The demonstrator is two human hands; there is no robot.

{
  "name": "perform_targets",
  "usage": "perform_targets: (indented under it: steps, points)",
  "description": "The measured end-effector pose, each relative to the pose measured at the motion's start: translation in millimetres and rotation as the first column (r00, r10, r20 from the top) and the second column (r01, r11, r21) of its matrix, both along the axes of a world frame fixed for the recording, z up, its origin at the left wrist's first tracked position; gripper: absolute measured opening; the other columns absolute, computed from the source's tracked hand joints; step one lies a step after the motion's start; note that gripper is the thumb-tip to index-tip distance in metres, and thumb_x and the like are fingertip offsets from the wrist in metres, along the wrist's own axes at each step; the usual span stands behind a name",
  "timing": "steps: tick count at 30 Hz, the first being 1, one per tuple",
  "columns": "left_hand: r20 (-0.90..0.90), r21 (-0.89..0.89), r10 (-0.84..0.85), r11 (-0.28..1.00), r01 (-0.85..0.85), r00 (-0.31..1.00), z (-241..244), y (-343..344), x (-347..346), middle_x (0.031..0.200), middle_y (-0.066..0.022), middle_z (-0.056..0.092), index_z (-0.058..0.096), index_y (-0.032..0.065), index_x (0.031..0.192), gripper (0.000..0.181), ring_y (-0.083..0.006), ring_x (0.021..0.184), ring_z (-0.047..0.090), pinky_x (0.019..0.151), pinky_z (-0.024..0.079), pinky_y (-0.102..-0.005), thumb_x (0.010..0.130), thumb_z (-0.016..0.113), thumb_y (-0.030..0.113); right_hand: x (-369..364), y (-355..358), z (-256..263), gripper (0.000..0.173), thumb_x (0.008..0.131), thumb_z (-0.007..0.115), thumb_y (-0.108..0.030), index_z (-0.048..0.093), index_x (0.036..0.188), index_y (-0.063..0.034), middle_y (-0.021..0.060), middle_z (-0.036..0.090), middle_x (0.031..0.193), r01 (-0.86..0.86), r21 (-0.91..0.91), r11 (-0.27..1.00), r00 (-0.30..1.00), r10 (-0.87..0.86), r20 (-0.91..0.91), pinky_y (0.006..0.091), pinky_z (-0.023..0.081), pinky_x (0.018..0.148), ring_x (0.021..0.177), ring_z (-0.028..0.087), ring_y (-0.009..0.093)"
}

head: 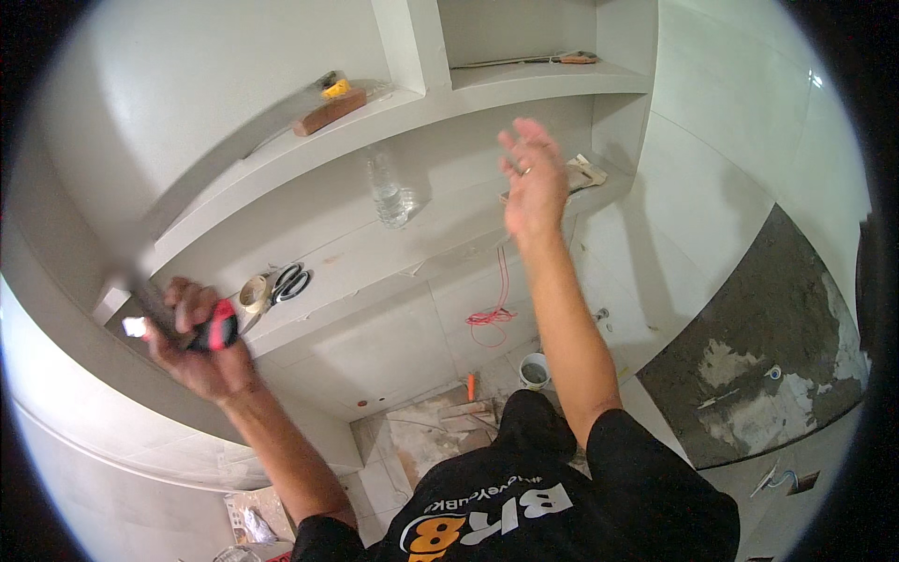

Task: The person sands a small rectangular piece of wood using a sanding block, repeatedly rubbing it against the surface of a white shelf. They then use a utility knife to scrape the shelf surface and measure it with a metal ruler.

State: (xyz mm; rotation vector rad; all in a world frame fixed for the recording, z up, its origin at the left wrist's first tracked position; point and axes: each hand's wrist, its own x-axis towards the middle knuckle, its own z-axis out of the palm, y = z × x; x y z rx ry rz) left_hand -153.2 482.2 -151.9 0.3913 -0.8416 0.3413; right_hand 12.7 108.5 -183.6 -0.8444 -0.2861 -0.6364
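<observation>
My left hand (204,358) is raised at the left, beside the end of the built-in shelf. Its fingers are closed around a hand tool with a red-and-black handle (223,327); the working end is too blurred to name. Just right of this hand, a roll of masking tape (253,293) and black-handled scissors (289,283) lie on the lower shelf (372,277). My right hand (537,186) is lifted in front of the shelving with fingers apart, holding nothing. It wears a ring and partly hides a torn packet (586,173) on the shelf behind.
A clear plastic bottle (388,193) stands on the lower shelf. Above are a reddish-brown block (330,112), a yellow object (336,88) and a wooden-handled tool (579,59). Red string (491,318) hangs below. On the floor are a white bucket (535,372) and an orange-handled object (470,386).
</observation>
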Motion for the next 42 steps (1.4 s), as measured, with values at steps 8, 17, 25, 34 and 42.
perform_targets:
  steps: [8, 17, 25, 34, 42]
  points:
    - [-0.142, -0.017, -0.132, 0.991, 0.131, 0.981, -47, -117, 82, 0.097, -0.0056, 0.054, 0.053, 0.0013, 0.115, 0.039, -0.0122, 0.081, 0.055, 0.076, 0.048, -0.0306, 0.100, 0.076, 0.029, -32, 53, 1, 0.050, 0.098, 0.080, -0.034, 0.060, 0.130, -0.0002, 0.0102, 0.064, 0.127, 0.449, -0.410, 0.794, 0.888, -0.345, 0.303, 0.0347, 0.057, 0.081, 0.105, 0.069, 0.022]
    - [-0.312, 0.144, 0.217, 0.973, -0.180, 0.925, -70, -136, 135, 0.101, -0.0121, 0.066, 0.058, 0.0031, 0.119, 0.028, -0.0204, 0.085, 0.066, 0.073, 0.054, -0.0336, 0.104, 0.069, 0.024, 30, 32, 29, 0.036, 0.099, 0.081, -0.026, 0.055, 0.108, -0.0035, 0.0099, 0.065, 0.107, -0.226, 0.069, 0.972, 0.968, 0.232, -0.093, 0.0364, 0.059, 0.077, 0.090, 0.071, 0.024]
    - [-0.218, 0.416, 0.766, 0.633, -0.652, 0.604, -52, -135, 148, 0.099, -0.0124, 0.074, 0.062, 0.0002, 0.121, 0.031, -0.0216, 0.083, 0.074, 0.072, 0.057, -0.0315, 0.095, 0.079, 0.004, 50, 54, 42, 0.033, 0.098, 0.081, -0.025, 0.057, 0.101, -0.0019, 0.0101, 0.067, 0.090, -0.171, 0.164, 0.972, 0.981, 0.183, -0.062, 0.0324, 0.061, 0.064, 0.075, 0.072, 0.021]
    - [-0.133, 0.485, 0.862, 0.487, -0.726, 0.490, -50, -133, 171, 0.095, -0.0095, 0.071, 0.062, 0.0003, 0.115, 0.024, -0.0184, 0.083, 0.072, 0.075, 0.059, -0.0315, 0.097, 0.078, 0.004, 73, 43, 29, 0.048, 0.088, 0.088, -0.044, 0.066, 0.100, -0.0029, 0.0133, 0.068, 0.099, 0.514, -0.560, 0.650, 0.795, -0.606, 0.025, 0.0439, 0.056, 0.080, 0.098, 0.068, 0.024]
    - [-0.148, 0.501, 0.873, 0.472, -0.725, 0.465, -54, -138, 187, 0.094, -0.0088, 0.070, 0.062, 0.0003, 0.113, 0.023, -0.0169, 0.080, 0.071, 0.074, 0.058, -0.0303, 0.097, 0.079, 0.004, 99, 9, 23, 0.047, 0.085, 0.087, -0.046, 0.071, 0.113, -0.0123, 0.0083, 0.063, 0.135, 0.917, -0.383, 0.108, 0.357, -0.647, 0.673, 0.0500, 0.042, 0.107, 0.137, 0.048, 0.032]
